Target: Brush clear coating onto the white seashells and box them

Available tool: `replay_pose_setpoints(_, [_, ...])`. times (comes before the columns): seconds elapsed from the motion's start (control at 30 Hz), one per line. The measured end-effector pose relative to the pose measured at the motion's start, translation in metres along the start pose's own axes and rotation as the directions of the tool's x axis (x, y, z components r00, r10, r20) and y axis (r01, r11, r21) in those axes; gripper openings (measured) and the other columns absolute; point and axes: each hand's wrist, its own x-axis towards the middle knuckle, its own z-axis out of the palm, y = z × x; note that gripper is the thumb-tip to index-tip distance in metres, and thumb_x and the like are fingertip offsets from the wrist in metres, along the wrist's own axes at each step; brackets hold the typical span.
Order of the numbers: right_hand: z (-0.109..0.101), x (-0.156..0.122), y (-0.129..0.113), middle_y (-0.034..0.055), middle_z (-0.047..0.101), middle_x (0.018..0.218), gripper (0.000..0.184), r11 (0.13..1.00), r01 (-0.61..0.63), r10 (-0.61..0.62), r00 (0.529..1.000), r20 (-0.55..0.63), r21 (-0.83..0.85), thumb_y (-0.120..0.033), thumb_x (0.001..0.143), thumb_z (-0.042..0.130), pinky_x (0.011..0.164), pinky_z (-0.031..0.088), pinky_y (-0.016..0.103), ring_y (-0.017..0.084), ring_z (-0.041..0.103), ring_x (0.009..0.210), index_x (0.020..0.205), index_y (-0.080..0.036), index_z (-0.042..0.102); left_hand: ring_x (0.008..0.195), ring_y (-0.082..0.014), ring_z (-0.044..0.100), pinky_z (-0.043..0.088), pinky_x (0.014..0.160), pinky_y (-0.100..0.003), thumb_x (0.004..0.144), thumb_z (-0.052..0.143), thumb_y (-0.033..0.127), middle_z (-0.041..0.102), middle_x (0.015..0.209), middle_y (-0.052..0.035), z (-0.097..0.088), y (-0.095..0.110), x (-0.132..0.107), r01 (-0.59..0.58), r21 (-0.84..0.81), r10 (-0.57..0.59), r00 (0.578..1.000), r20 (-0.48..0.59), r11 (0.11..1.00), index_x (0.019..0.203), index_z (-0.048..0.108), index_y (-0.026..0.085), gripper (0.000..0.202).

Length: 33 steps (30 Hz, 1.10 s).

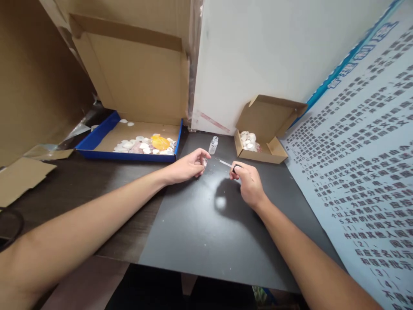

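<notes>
My right hand (250,181) is closed round the black cap of a dropper (225,163), whose thin clear tube points left toward my other hand. Fingers curled, my left hand (189,165) pinches a small whitish ridged piece (204,162) that looks like a shell, partly hidden by the fingers. Just behind the hands a small clear glass bottle (213,145) with a pale label stands upright and uncapped on the dark mat (200,232). A short gap separates the dropper's tip from the left fingertips.
At the back left, an open blue-sided cardboard box (129,156) holds many pale shells and an orange one (160,142). A smaller open cardboard box (263,156) with white shells (248,141) stands at the back right. A printed panel (364,172) borders the right side.
</notes>
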Motion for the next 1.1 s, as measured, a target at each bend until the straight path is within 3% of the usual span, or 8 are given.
replay_pose_setpoints(0.13, [0.0032, -0.0029, -0.0021, -0.0022, 0.037, 0.055, 0.031, 1.0, -0.02, 0.02, 0.998, 0.059, -0.001, -0.034, 0.084, 0.04, 0.056, 0.027, 0.029, 0.014, 0.035, 0.055, 0.056, -0.022, 0.036, 0.059, -0.0098, 0.049, 0.04, 0.056, -0.023, 0.077, 0.061, 0.017, 0.052, 0.071, 0.0036, 0.0007, -0.0024, 0.002, 0.024, -0.03, -0.024, 1.0, 0.014, 0.999, 0.093, 0.05, 0.019, 0.019])
replay_pose_setpoints(0.37, [0.0062, -0.0034, -0.0006, -0.0024, 0.038, 0.055, 0.035, 0.998, -0.053, 0.049, 0.992, 0.115, 0.031, -0.038, 0.087, 0.04, 0.057, 0.03, 0.028, 0.013, 0.037, 0.057, 0.056, -0.022, 0.034, 0.06, -0.009, 0.048, 0.037, 0.058, -0.022, 0.079, 0.065, 0.023, 0.053, 0.071, 0.0032, 0.0038, 0.002, -0.0014, -0.056, 0.037, 0.054, 0.997, 0.055, 0.998, 0.093, 0.059, 0.018, 0.015])
replay_pose_setpoints(0.5, [0.007, -0.0021, 0.003, -0.0029, 0.036, 0.055, 0.036, 0.995, -0.096, 0.091, 0.989, 0.114, 0.036, -0.039, 0.087, 0.041, 0.058, 0.032, 0.028, 0.013, 0.038, 0.056, 0.056, -0.022, 0.033, 0.063, -0.0094, 0.05, 0.039, 0.061, -0.023, 0.077, 0.063, 0.019, 0.054, 0.074, 0.0023, 0.0038, 0.0041, -0.0017, -0.041, 0.005, 0.04, 0.998, 0.046, 0.999, 0.093, 0.063, 0.018, 0.016])
replay_pose_setpoints(0.67, [0.0063, -0.0012, 0.0031, -0.0024, 0.04, 0.055, 0.036, 0.995, -0.102, 0.1, 0.991, 0.092, 0.022, -0.038, 0.088, 0.04, 0.059, 0.031, 0.028, 0.013, 0.04, 0.056, 0.056, -0.022, 0.036, 0.063, -0.0094, 0.053, 0.042, 0.064, -0.025, 0.073, 0.068, 0.018, 0.056, 0.074, 0.0026, 0.0031, 0.0014, -0.0009, 0.038, -0.139, -0.042, 0.999, -0.026, 0.99, 0.099, 0.061, 0.016, 0.027])
replay_pose_setpoints(0.83, [0.0057, -0.0015, 0.0023, -0.0023, 0.041, 0.055, 0.036, 0.995, -0.102, 0.1, 0.99, 0.097, 0.022, -0.037, 0.088, 0.04, 0.059, 0.031, 0.028, 0.013, 0.041, 0.056, 0.056, -0.022, 0.037, 0.065, -0.0097, 0.056, 0.046, 0.07, -0.027, 0.072, 0.071, 0.017, 0.059, 0.076, 0.0005, 0.0029, 0.0035, -0.0018, 0.144, -0.278, -0.152, 0.988, -0.007, 0.95, 0.09, 0.061, 0.013, 0.021])
replay_pose_setpoints(0.97, [0.0042, -0.0014, 0.0, -0.0021, 0.041, 0.055, 0.036, 0.995, -0.093, 0.092, 0.994, 0.054, 0.021, -0.037, 0.088, 0.04, 0.059, 0.032, 0.028, 0.014, 0.041, 0.057, 0.056, -0.022, 0.037, 0.071, -0.0106, 0.059, 0.048, 0.073, -0.026, 0.069, 0.065, 0.007, 0.062, 0.078, -0.0013, 0.002, 0.0065, -0.0013, 0.141, -0.341, -0.162, 0.986, -0.035, 0.93, 0.083, 0.063, 0.013, 0.015])
replay_pose_setpoints(1.1, [0.0049, -0.0025, -0.0026, -0.0017, 0.042, 0.057, 0.033, 0.996, -0.047, 0.037, 0.991, 0.126, 0.078, -0.035, 0.088, 0.038, 0.06, 0.033, 0.028, 0.014, 0.042, 0.058, 0.058, -0.022, 0.039, 0.074, -0.0122, 0.063, 0.049, 0.075, -0.027, 0.069, 0.064, 0.005, 0.063, 0.078, -0.0024, 0.0014, 0.0069, -0.0002, 0.144, -0.394, -0.173, 0.984, -0.04, 0.908, 0.082, 0.062, 0.013, 0.015])
